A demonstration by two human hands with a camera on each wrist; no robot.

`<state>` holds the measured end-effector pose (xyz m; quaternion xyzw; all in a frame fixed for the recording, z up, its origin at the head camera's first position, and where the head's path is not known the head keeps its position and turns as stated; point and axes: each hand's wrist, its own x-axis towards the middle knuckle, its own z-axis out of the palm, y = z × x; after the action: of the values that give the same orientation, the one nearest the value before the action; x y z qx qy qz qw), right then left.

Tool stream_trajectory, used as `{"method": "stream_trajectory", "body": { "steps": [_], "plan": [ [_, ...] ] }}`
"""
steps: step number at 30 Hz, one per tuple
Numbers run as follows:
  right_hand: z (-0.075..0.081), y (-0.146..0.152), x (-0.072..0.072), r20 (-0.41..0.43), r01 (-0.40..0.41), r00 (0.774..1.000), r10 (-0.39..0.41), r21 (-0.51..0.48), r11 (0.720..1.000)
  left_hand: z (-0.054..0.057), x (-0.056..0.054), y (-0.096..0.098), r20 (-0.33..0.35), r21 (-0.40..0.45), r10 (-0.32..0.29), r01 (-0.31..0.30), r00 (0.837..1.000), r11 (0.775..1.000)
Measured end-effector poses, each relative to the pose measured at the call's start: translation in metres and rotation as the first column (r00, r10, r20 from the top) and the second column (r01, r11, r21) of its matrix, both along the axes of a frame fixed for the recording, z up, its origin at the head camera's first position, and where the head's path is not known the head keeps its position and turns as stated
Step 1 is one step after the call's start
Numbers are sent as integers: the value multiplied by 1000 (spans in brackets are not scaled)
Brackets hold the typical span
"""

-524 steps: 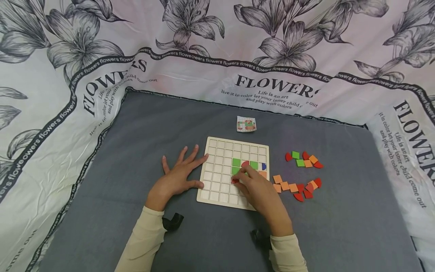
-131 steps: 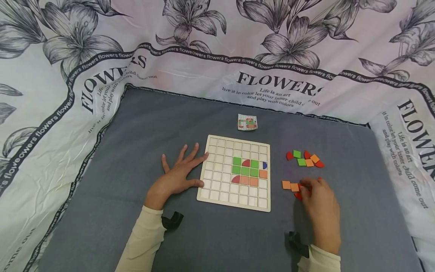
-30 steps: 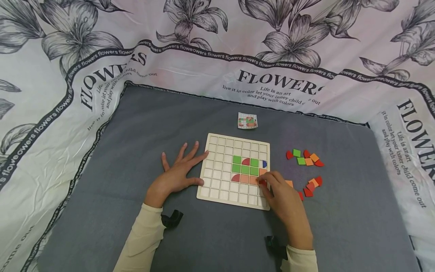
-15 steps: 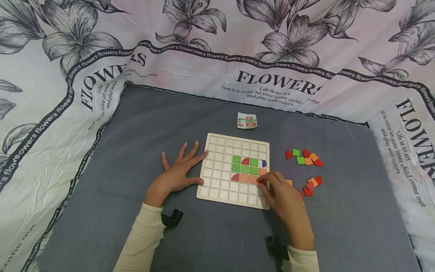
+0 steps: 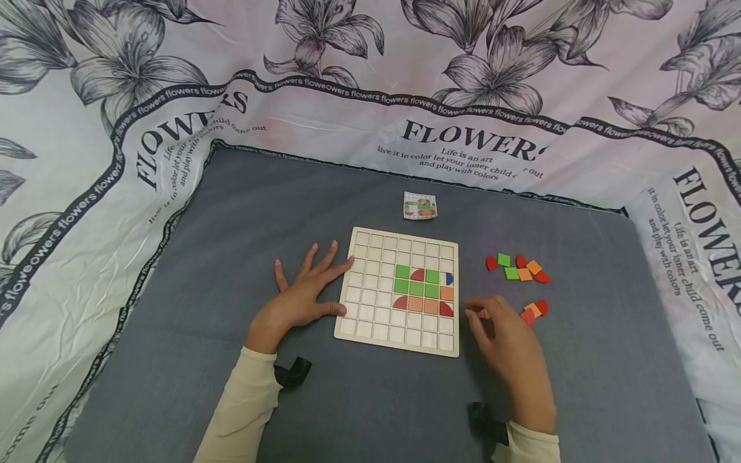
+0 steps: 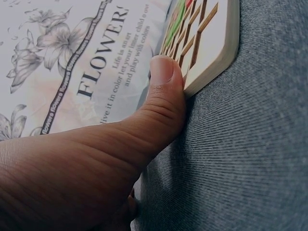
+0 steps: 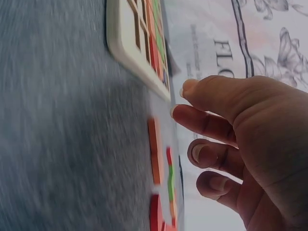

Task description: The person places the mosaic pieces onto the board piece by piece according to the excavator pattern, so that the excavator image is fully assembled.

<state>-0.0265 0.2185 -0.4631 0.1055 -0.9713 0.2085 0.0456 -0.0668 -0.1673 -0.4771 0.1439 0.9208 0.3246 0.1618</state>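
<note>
A pale wooden grid board (image 5: 366, 313) lies on the grey cloth, with green and orange squares, red quarter-round tiles and one blue piece in its right-hand cells. My left hand (image 5: 301, 302) is spread flat beside it, thumb and a fingertip touching the left edge; in the left wrist view the thumb (image 6: 161, 82) meets the board's side. Just right of the board hovers my right hand (image 5: 512, 344), fingers loosely bent, holding nothing. Partly hidden behind its fingers is an orange tile (image 5: 484, 314). A red quarter-round tile (image 5: 446, 309) sits in the right column cell.
Behind the board lies a small pattern card (image 5: 419, 207). Green squares (image 5: 504, 260), orange squares and red quarter-rounds make a loose group at the right. Nearer sits another group with a red tile (image 5: 541, 307). Flower-printed cloth (image 5: 324, 109) rises behind and at the sides.
Since the earliest frame, orange squares and red quarter-rounds have joined the row on the board. My right hand has released the last red quarter-round and moved right. The left hand has stayed put.
</note>
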Motion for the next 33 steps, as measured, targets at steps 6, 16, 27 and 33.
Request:
{"method": "stream_trajectory", "body": {
  "steps": [6,16,27,33],
  "plan": [
    [2,19,1,-27,43,999,-43,-2,999,-2,-1,0,-2,1,-2,2,1000,1000],
    [6,51,10,-45,73,996,-74,-16,997,1,0,1,5,2,-5,5,1000,1000],
    [5,56,15,48,90,995,-92,39,995,-1,0,0,9,-3,-1,1,1000,1000],
    [4,57,16,75,109,991,-112,41,993,-2,1,0,2,19,-3,3,1000,1000]
  ]
}}
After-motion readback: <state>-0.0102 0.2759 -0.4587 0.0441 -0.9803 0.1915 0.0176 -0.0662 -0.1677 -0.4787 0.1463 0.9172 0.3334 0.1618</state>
